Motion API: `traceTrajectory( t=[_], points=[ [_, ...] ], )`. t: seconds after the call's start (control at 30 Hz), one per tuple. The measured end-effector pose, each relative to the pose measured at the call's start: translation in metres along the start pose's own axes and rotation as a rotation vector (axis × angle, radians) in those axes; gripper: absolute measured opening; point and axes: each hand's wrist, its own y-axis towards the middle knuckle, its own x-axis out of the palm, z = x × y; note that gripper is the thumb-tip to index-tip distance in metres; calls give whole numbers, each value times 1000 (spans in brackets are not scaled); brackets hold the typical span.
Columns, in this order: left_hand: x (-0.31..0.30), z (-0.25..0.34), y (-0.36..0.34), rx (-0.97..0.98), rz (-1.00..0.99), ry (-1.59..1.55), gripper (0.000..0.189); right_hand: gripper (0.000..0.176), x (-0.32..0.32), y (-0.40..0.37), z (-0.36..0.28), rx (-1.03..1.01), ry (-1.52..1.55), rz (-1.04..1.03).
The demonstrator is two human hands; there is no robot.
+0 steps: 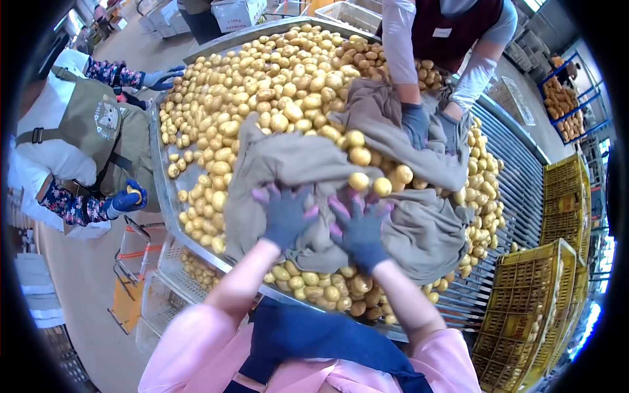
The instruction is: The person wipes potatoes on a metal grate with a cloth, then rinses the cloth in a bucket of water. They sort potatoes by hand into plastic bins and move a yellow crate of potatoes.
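Note:
A grey-brown cloth (pixel 282 157) lies bunched over a large heap of potatoes (pixel 282 85) on a metal sorting table (pixel 169 196). On its near part, my left hand (pixel 286 215) presses down with fingers spread. Beside it, my right hand (pixel 360 229) is also flat on the cloth, fingers apart. Both wear grey gloves with pink fingertips. Several loose potatoes (pixel 359 181) sit on or between the cloth's folds just beyond my right hand. Potatoes under the cloth are hidden; more show along the near edge of the table.
Across the table, a co-worker's gloved hands (pixel 415 124) are on the cloth's far part. To the left, another person's gloved hand (pixel 164 78) reaches the table edge; their other hand holds a potato (pixel 135 191). Metal rollers (pixel 517 170) and yellow crates (pixel 517 295) stand at right.

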Motion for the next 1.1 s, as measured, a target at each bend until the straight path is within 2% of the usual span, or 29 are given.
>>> traceTrajectory(
  t=[0.07, 0.13, 0.17, 0.23, 0.27, 0.33, 0.4, 0.47, 0.5, 0.53, 0.57, 0.6, 0.67, 0.7, 0.73, 0.77, 0.8, 0.83, 0.87, 0.93, 0.97, 1.0, 1.03, 1.07, 1.1],
  points=[
    [-4, -3, 29, -46, -26, -144, 57, 54, 14, 21, 11, -112, -43, 120],
    [-33, 5, 32, -132, -161, -142, 54, 54, 12, 24, 3, -100, -12, 179],
    [-25, 3, 23, -138, -158, -147, 54, 54, 11, 26, 1, -93, 19, 236],
    [4, -3, -21, 32, 180, -44, 53, 54, 7, -7, -7, -59, 27, 154],
    [4, 0, -43, 24, 138, -102, 50, 55, 7, -21, -9, -29, 32, 92],
    [5, 2, -67, 7, 114, -109, 49, 57, 22, -46, -7, -53, 98, 128],
    [2, 2, -43, -4, 92, -125, 47, 55, 19, -30, -6, 0, 108, 56],
    [5, -2, -15, -10, 47, -140, 46, 57, 23, 18, 3, -150, 118, 120],
    [9, -5, 12, -42, -47, -59, 51, 59, 1, 43, -3, -75, 201, 138],
    [13, -10, 35, -73, -149, 24, 56, 58, 11, 62, -2, -14, 219, 216],
    [14, -9, 55, -124, -53, 49, 59, 56, 11, 82, 1, 8, 242, 151],
    [18, -10, 78, -177, 46, 72, 64, 55, 4, 103, 7, -60, 155, 210],
    [42, -34, 114, -99, 386, -128, 73, 57, -8, 142, 19, -139, 9, 218],
    [32, -43, 136, -145, 366, -239, 78, 55, -13, 160, 27, -227, -73, 283],
    [13, -54, 160, -198, 333, -351, 83, 55, -8, 183, 39, -207, -167, 287],
    [16, -66, 188, -153, 335, -558, 82, 57, -12, 206, 48, -201, -197, 317],
    [13, -70, 205, -130, 396, -585, 78, 58, -15, 228, 56, -193, -226, 347],
    [9, -75, 222, -106, 457, -609, 74, 62, -27, 245, 53, -96, -106, 321],
    [0, -69, 240, -84, 566, -446, 68, 56, -22, 263, 57, -76, 53, 307],
    [-8, -73, 262, -91, 478, -165, 72, 55, -14, 294, 62, -144, -145, 419],
    [-22, -76, 266, -93, 224, -396, 71, 56, -1, 309, 68, -141, -204, 477],
    [-13, -72, 263, -101, 218, -401, 71, 56, 13, 321, 72, -142, -264, 531],
    [6, -68, 258, -165, 375, -334, 70, 59, 27, 325, 71, -101, -259, 504],
    [25, -64, 254, -223, 541, -256, 70, 48, 42, 319, 63, -154, -313, 729],
    [43, -59, 249, -269, 702, -176, 69, 53, 61, 305, 59, -243, -15, 668]
  ],
)
